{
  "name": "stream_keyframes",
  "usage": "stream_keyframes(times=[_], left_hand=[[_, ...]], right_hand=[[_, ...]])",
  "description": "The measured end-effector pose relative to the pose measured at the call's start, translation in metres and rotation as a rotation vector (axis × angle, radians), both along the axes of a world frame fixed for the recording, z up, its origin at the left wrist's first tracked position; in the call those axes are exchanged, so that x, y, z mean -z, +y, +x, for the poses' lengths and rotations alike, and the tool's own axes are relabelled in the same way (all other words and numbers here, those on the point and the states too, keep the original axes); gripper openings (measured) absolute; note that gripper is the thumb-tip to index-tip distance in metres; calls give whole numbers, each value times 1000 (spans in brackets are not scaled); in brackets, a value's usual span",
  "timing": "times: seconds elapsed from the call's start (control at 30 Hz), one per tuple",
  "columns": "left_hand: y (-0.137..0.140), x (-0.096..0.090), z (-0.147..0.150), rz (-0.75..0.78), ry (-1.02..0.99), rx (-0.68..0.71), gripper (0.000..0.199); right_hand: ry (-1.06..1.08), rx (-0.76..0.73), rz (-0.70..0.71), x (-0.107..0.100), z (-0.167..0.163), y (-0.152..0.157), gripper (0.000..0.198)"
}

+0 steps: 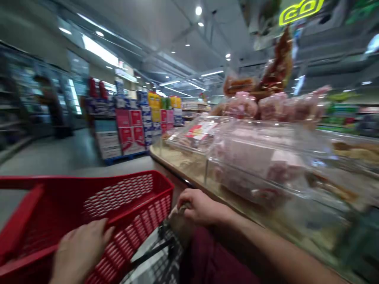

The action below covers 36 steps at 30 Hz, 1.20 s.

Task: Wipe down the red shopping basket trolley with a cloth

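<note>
A red plastic shopping basket (pixel 118 189) with perforated sides fills the lower left. My left hand (pixel 83 248) lies over its near rim, fingers closed around the edge and thumb toward the right. To the right of the basket, my right hand (pixel 198 207) is closed with curled fingers. Something small and pale shows at its fingertips, too blurred to name. Beside my right forearm runs a display counter with clear plastic bins (pixel 254 157) holding pale pink wrapped packages (pixel 242 169).
More wrapped packages (pixel 242 104) are piled above the bins. Stacked boxes (pixel 130 130) stand on a blue pallet across the aisle floor (pixel 74 154). A person (pixel 53 102), blurred, is by the glass fridges at far left. Dark and silvery cart parts (pixel 156 252) show beneath the basket.
</note>
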<state>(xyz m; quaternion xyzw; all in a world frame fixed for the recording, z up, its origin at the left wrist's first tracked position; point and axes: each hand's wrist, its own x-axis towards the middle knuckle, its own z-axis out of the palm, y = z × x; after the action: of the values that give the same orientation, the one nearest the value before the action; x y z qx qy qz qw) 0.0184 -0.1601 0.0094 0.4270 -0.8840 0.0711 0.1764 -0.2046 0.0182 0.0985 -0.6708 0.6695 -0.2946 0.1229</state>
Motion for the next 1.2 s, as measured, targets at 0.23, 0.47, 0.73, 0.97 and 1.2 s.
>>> stream_keyframes(times=[0.23,0.47,0.73,0.97,1.2], left_hand=[[4,5,2,-92,-14,-119,31],[12,11,7,-122,54,-82,26],[21,3,5,-46,9,-153,29],[26,-11,2,51,-127,-141,32],[29,-12,23,-111,-224,-353,29]], right_hand=[[-47,128,-125,92,12,-150,16],[88,-230,-432,139,64,-176,30],[41,46,-397,175,-81,-168,33],[-371,-70,-498,149,16,-156,36],[-158,160,-266,145,-19,-154,30]])
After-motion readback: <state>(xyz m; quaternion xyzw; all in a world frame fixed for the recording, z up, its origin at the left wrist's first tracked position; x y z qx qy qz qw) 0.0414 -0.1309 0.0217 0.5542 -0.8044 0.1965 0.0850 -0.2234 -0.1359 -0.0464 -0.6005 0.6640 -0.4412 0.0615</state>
